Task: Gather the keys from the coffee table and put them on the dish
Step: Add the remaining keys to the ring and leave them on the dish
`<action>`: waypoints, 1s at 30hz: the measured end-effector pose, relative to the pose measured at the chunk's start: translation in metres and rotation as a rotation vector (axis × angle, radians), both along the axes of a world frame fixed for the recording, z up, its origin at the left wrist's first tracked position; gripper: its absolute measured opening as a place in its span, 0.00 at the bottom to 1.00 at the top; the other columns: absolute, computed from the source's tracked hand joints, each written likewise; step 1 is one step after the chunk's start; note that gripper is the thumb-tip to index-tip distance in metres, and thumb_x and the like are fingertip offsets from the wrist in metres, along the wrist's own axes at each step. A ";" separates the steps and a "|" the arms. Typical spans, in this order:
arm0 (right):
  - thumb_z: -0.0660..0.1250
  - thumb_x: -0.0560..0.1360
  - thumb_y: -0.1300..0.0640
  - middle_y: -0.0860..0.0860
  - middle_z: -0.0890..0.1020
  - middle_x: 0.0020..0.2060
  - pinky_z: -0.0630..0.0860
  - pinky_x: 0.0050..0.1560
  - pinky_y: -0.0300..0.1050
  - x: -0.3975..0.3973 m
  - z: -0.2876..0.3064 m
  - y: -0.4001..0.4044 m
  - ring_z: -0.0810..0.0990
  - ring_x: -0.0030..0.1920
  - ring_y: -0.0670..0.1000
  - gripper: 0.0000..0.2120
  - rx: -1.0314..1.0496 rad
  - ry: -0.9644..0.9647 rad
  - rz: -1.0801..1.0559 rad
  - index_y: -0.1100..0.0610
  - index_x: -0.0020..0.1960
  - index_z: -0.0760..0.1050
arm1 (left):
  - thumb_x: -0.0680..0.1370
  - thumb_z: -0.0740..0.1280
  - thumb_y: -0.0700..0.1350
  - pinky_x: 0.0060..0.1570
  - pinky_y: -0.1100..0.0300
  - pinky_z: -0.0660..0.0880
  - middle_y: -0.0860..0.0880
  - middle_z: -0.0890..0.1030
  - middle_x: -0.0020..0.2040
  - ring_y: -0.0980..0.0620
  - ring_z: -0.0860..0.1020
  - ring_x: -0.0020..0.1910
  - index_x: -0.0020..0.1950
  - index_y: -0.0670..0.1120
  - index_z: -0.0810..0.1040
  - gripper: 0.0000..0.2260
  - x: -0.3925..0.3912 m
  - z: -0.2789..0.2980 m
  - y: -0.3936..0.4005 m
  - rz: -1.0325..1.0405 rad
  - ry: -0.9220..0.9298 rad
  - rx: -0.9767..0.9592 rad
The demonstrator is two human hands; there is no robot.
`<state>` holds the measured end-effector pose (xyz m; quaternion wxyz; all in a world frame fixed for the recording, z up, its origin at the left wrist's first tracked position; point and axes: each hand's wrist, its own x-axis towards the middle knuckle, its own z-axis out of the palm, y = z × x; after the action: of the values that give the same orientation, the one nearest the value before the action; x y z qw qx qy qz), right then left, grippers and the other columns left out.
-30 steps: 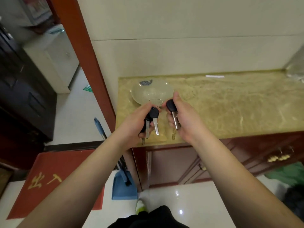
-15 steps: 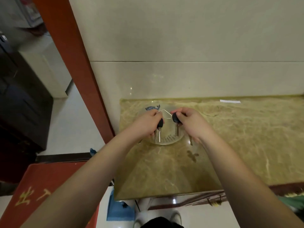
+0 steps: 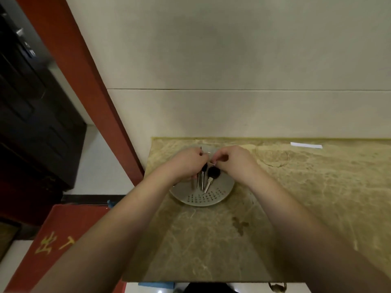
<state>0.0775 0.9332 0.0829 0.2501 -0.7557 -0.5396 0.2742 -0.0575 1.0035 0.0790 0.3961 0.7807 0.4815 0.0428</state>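
A round pale dish (image 3: 224, 190) with small dark printed marks sits on the marble counter near its left end. Several black-headed keys (image 3: 208, 178) hang over the dish, their metal blades pointing down toward its middle. My left hand (image 3: 187, 163) and my right hand (image 3: 232, 161) meet above the dish, both pinching the wire ring that joins the keys. Whether the blade tips touch the dish I cannot tell. My hands hide the far rim of the dish.
The marble counter (image 3: 296, 197) butts against a pale tiled wall. A white paper strip (image 3: 306, 145) lies at the back right. A red door frame (image 3: 88, 81) stands left of the counter, with a red floor mat (image 3: 57, 240) below.
Both hands have carried the keys forward and lowered them over the dish. The view has moved closer to the counter, and the keys now hang at the dish's middle.
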 end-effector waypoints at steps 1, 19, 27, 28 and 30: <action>0.68 0.75 0.59 0.46 0.82 0.43 0.74 0.45 0.40 0.001 -0.002 0.001 0.79 0.45 0.47 0.07 -0.012 -0.028 0.016 0.48 0.44 0.81 | 0.80 0.55 0.49 0.24 0.60 0.72 0.47 0.78 0.32 0.50 0.74 0.24 0.50 0.43 0.79 0.15 0.001 -0.001 0.000 -0.011 0.033 0.010; 0.70 0.74 0.54 0.48 0.83 0.49 0.70 0.43 0.39 0.012 -0.005 0.000 0.78 0.44 0.47 0.11 -0.072 -0.212 0.214 0.51 0.56 0.79 | 0.76 0.61 0.61 0.33 0.56 0.73 0.50 0.80 0.38 0.53 0.78 0.36 0.45 0.47 0.76 0.18 -0.003 -0.008 -0.005 -0.148 0.208 0.324; 0.76 0.67 0.47 0.45 0.79 0.45 0.72 0.43 0.43 -0.002 -0.001 0.003 0.78 0.46 0.49 0.20 -0.180 -0.290 0.273 0.49 0.57 0.77 | 0.77 0.61 0.60 0.32 0.57 0.69 0.52 0.76 0.35 0.53 0.74 0.34 0.40 0.49 0.71 0.15 -0.023 -0.008 0.008 -0.167 0.243 0.404; 0.76 0.68 0.47 0.46 0.79 0.46 0.73 0.44 0.44 -0.005 -0.001 0.005 0.79 0.47 0.49 0.19 -0.172 -0.287 0.275 0.49 0.56 0.77 | 0.78 0.61 0.60 0.33 0.56 0.69 0.53 0.76 0.35 0.53 0.75 0.34 0.40 0.49 0.72 0.15 -0.026 -0.009 0.010 -0.172 0.240 0.397; 0.75 0.69 0.47 0.47 0.81 0.49 0.74 0.46 0.45 -0.015 -0.001 0.010 0.79 0.48 0.50 0.17 -0.158 -0.294 0.287 0.49 0.55 0.77 | 0.79 0.58 0.59 0.33 0.56 0.69 0.54 0.75 0.35 0.53 0.74 0.34 0.41 0.50 0.72 0.15 -0.032 -0.009 0.012 -0.188 0.253 0.402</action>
<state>0.0620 0.9429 0.0819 0.0668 -0.7202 -0.6492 0.2353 -0.0897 1.0154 0.0704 0.1716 0.8842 0.4345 0.0029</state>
